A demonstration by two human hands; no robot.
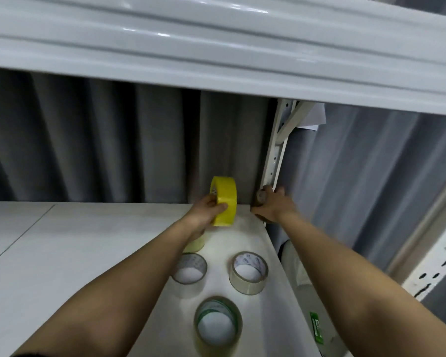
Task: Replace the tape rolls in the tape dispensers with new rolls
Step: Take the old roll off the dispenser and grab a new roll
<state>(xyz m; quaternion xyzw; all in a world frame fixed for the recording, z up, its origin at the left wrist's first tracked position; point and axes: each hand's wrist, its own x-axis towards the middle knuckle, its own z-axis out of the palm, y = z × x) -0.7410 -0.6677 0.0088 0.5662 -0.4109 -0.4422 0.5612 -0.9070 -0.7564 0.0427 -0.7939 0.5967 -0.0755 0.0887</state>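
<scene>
five tape rolls can be counted in all. one bright yellow roll (223, 200) is held upright in the air. one pale yellow roll (195, 244) is partly hidden under a forearm. two clear rolls are laid flat on the white shelf (88, 240), a left one (189, 275) and a right one (248, 272). one greenish roll (218, 325) is laid flat nearest the camera. two hands are seen: the left hand (207, 208) and the right hand (273, 206). one green label (316, 328) is seen on the shelf edge.
</scene>
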